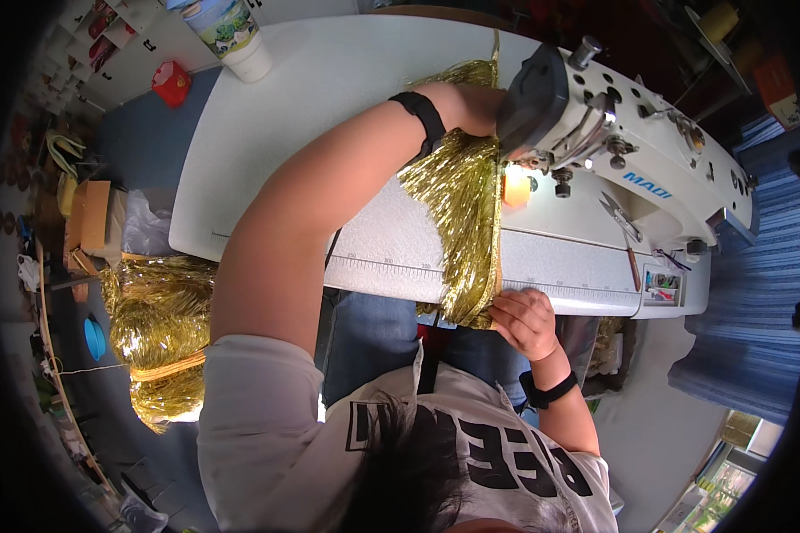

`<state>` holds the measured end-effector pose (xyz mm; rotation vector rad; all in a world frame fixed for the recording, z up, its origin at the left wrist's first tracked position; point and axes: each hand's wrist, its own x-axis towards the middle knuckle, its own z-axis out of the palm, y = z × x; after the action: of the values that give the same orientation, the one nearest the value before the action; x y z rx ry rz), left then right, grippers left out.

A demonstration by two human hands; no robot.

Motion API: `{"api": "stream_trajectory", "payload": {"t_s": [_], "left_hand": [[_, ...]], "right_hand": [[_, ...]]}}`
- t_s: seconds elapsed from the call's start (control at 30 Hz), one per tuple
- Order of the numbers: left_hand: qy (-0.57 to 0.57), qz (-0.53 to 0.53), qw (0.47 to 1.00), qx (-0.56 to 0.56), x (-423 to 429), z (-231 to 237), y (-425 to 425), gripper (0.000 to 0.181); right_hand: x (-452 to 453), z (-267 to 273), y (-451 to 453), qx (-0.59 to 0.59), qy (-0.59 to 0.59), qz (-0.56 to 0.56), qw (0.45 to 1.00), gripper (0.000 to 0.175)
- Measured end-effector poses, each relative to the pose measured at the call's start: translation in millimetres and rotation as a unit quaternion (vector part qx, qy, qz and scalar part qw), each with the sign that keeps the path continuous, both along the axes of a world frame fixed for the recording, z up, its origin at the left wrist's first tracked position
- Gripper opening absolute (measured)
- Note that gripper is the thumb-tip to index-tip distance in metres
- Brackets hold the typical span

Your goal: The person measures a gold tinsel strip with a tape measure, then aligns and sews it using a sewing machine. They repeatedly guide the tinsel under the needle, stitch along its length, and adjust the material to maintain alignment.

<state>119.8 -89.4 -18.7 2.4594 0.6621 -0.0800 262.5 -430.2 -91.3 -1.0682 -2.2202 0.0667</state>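
Note:
Gold tinsel fringe trim (pixel 470 200) lies across the sewing machine table, its stitched band running beneath the needle area of a white industrial sewing machine (pixel 647 146). Behind the machine head, my left hand (pixel 483 110) rests over the fringe; its fingers are mostly hidden by the dark head cover. At the table's front edge, my right hand (pixel 527 320) pinches the band between thumb and fingers, where the fringe hangs over the edge. A lit lamp shines by the needle, beside an orange piece (pixel 517 186) on the machine bed.
Thread snips (pixel 620 216) and an awl-like tool with a brown handle (pixel 633 266) lie right of the needle, near a small parts tray (pixel 663 288). A cup (pixel 240 56) stands at the back left. More gold fringe (pixel 157 320) hangs at left beside a cardboard box (pixel 97 213).

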Motion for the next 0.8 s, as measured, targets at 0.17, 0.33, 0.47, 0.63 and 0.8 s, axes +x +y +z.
{"api": "stream_trajectory", "payload": {"t_s": [0.17,0.33,0.47,0.63,0.8], "left_hand": [[0.034,-0.077,0.996,0.038,1,3,13,0.030],[-0.007,-0.092,0.994,0.054,0,-8,25,0.023],[0.002,-0.104,0.988,0.110,-6,-6,54,0.014],[-0.002,-0.042,0.991,0.127,-3,6,79,0.014],[-0.016,0.010,0.992,0.121,23,3,67,0.024]], "right_hand": [[2,-2,0,-0.003,-0.010,-0.001,1.000,0.027],[3,-5,-1,-0.010,-0.011,0.006,1.000,0.022],[3,-5,-2,-0.008,-0.020,0.002,1.000,0.027],[4,-4,-2,-0.009,-0.034,-0.002,0.999,0.026],[4,-3,-3,-0.024,-0.029,0.003,0.999,0.027]]}}
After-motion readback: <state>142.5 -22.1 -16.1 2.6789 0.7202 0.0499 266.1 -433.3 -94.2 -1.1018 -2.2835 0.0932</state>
